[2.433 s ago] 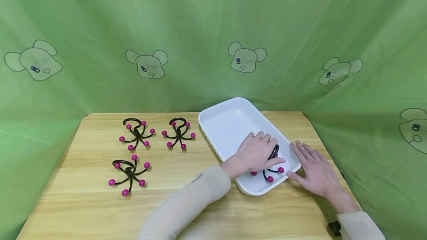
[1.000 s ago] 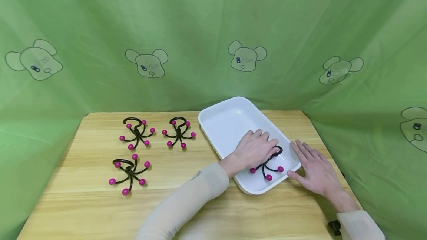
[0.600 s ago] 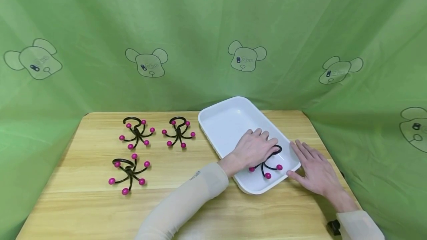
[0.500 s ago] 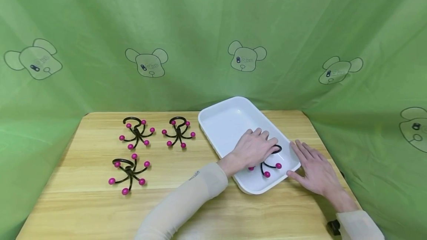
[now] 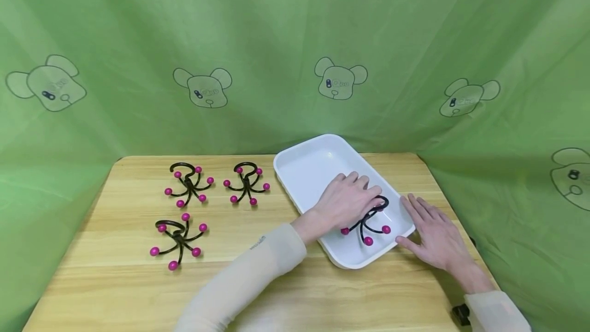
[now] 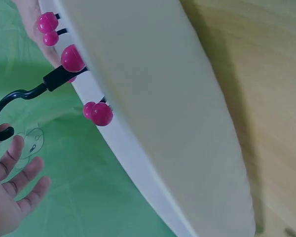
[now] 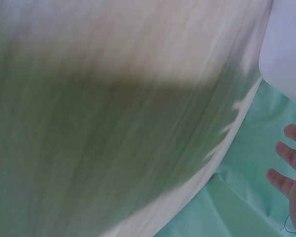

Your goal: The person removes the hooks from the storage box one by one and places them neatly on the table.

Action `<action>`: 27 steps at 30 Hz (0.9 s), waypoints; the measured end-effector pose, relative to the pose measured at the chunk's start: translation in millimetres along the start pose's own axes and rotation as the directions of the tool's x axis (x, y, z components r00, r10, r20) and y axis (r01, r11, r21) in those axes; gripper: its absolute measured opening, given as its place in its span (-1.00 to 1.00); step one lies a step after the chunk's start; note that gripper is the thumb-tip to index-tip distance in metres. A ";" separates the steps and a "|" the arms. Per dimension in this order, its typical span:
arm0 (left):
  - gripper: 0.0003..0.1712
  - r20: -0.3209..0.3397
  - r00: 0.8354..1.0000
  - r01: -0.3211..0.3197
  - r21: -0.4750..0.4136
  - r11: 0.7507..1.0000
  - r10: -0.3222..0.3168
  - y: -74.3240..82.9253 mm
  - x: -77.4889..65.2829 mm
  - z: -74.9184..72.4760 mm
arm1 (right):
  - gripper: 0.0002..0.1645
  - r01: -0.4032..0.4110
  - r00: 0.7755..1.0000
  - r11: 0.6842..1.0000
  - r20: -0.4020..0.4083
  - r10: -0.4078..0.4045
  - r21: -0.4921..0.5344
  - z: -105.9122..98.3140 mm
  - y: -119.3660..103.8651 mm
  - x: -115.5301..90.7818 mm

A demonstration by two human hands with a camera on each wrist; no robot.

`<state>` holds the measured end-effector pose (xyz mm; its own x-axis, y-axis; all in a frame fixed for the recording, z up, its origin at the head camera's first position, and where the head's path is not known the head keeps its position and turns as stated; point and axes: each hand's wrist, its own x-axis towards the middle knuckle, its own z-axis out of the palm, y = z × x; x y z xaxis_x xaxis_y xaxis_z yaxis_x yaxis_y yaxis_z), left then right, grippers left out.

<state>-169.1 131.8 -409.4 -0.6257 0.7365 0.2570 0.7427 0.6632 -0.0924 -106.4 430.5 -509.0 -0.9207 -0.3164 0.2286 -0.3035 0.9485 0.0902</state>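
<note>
Inside the near end of a white tray (image 5: 313,168) is a black multi-arm hanging hook (image 5: 364,219) with pink ball tips. My left hand (image 5: 345,199) reaches over the tray's left side and pinches the curved top of this hook. In the left wrist view, the hanging hook (image 6: 59,76) rises tilted above the tray rim, its curl at the thumb side; the other fingers (image 6: 24,177) are spread loosely. My right hand (image 5: 435,234) rests with straight fingers against the tray's right near corner. In the right wrist view, only its fingertips (image 7: 286,155) show beside the tray.
Several matching parts lie left on the wooden table (image 5: 258,291): a back-left hanging hook (image 5: 189,183), another hanging hook (image 5: 247,184) beside it, and a nearer hanging hook (image 5: 178,240). Green curtain (image 5: 276,29) encloses the back and sides. A small black object (image 5: 461,315) sits by the right sleeve.
My left hand has shifted slightly left and up, and more of the hanging hook's curl and stem shows. The right hand, tray and the other hanging hooks stay put.
</note>
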 end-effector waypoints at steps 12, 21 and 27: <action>-0.55 -0.076 0.997 0.013 -0.012 1.000 -0.013 -16.3 -14.7 -23.0 | 0.33 -0.015 1.000 1.000 0.006 0.015 -0.002 0.7 0.2 0.3; -0.56 -0.150 0.989 0.001 0.012 1.000 0.001 -27.6 -30.6 -32.7 | 0.33 -0.013 1.000 1.000 0.005 0.013 0.005 0.8 -0.1 -0.5; -0.59 -0.197 0.980 -0.004 -0.013 1.000 0.001 -35.9 -40.7 -38.4 | 0.33 -0.015 1.000 1.000 0.008 0.015 0.008 0.6 -0.8 -0.6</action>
<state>-161.1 72.9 -379.6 -0.5655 0.6968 0.4413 0.7482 0.6585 -0.0810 -105.8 429.9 -509.7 -0.9271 -0.3016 0.2226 -0.2912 0.9534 0.0791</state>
